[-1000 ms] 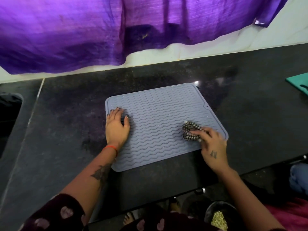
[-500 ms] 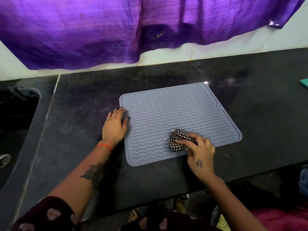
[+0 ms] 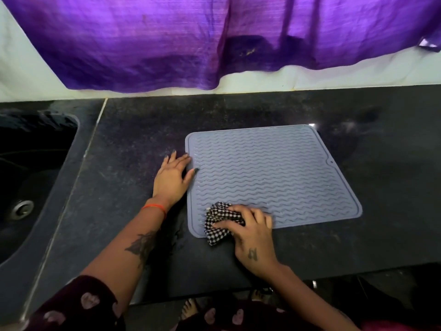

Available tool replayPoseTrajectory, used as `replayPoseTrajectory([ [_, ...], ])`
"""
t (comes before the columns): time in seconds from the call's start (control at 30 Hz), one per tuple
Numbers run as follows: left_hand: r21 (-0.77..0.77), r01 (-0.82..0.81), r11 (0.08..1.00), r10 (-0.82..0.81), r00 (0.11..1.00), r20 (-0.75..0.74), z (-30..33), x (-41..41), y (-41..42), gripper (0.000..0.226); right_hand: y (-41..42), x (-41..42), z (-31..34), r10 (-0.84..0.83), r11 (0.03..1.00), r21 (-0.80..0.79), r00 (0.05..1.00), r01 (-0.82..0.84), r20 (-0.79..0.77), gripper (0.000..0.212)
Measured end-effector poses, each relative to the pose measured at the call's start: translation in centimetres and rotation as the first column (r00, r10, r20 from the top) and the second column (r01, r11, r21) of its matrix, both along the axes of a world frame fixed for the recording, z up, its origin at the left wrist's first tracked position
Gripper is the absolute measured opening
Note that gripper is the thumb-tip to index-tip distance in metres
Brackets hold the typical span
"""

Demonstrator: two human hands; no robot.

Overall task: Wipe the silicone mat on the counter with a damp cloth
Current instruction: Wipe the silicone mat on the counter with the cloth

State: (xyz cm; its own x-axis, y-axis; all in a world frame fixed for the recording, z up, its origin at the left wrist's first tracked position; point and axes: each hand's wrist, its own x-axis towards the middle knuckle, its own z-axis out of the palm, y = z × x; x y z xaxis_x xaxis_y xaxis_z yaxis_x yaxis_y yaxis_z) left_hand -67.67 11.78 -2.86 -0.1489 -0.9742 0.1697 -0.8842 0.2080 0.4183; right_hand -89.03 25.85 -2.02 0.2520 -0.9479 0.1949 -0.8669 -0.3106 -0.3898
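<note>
The silicone mat [image 3: 269,177], grey with wavy ridges, lies flat on the dark stone surface [image 3: 133,144], just right of the sink [image 3: 31,177]. The right hand [image 3: 250,237] is down at the mat's near-left corner, its grip closed around a bunched black-and-white checked cloth [image 3: 220,219], fingers curled over the wad and pressing it onto the ridges. Part of the cloth spills off the mat's near edge onto the surface. The left hand [image 3: 173,176] lies flat with fingers straight, palm on the surface beside the mat's left edge and fingertips touching that edge, holding nothing, apparently steadying the mat.

As for progress, the wipe looks well under way, not finished. The cloth sits at the near strip, and a few faint glints along the ridges may be moisture, but whether the far half and right side are wiped cannot be told. Judging from this, more passes likely remain across the middle and the far rows. A purple fabric [image 3: 167,39] hangs along the wall behind.
</note>
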Motion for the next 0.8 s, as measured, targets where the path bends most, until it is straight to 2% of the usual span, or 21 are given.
replayPoseTrajectory([
  [0.13, 0.017, 0.012, 1.000, -0.012, 1.000, -0.003, 0.2, 0.3, -0.1, 0.054, -0.8, 0.5, 0.8, 0.098, 0.995, -0.006, 0.992, -0.097, 0.083, 0.053],
  [0.3, 0.010, 0.033, 0.999, -0.033, 0.999, -0.035, -0.3, 0.5, 0.4, 0.065, -1.0, 2.5, 0.4, 0.253, 0.967, 0.028, 0.967, -0.253, 0.004, 0.054],
  [0.4, 0.011, 0.043, 0.999, -0.042, 0.996, -0.073, -0.3, 0.6, 0.3, 0.066, -2.3, 2.2, 1.0, 0.255, 0.966, 0.018, 0.965, -0.257, 0.065, 0.054],
  [0.57, 0.013, 0.020, 1.000, -0.017, 0.988, -0.154, -0.2, 0.4, 0.1, 0.051, -3.2, 3.1, 0.8, 0.311, 0.951, 0.016, 0.950, -0.310, -0.037, 0.053],
  [0.67, 0.029, 0.015, 0.999, -0.010, 0.984, -0.180, -0.3, 0.5, 0.0, 0.051, -4.8, 2.8, 1.5, 0.345, 0.938, -0.020, 0.939, -0.345, 0.011, 0.052],
  [0.8, 0.028, -0.003, 1.000, 0.010, 0.975, -0.222, -0.1, 0.4, 0.2, 0.051, -7.7, 3.5, 2.1, 0.259, 0.966, 0.005, 0.965, -0.259, -0.038, 0.064],
])
